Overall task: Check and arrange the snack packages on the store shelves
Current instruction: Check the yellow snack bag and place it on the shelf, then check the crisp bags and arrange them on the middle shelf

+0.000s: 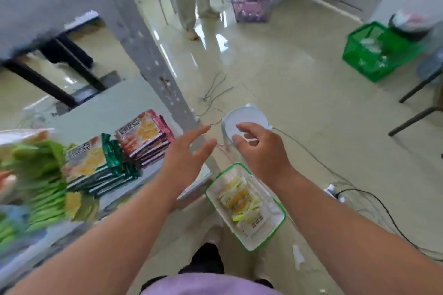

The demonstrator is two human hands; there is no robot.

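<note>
Open floor (275, 74) ahead, passable. Shelf upright (153, 62) stands left of centre, blocking reach across. Shelf board (119, 105): bare strip behind the snack stacks (143, 136). White stool (244, 120) and basket (275, 213) (green-rimmed) crowd the floor below the hands; cables (359, 199) trail right.

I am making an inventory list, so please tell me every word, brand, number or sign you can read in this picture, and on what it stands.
No text can be read here.
Red snack packages: large print on the front, too blurred to read.
Green-edged snack packages: the same kind of print, blurred.
Yellow packets in the white basket: dark small print, too small to read.
Green packages: motion blur, nothing legible.
</note>
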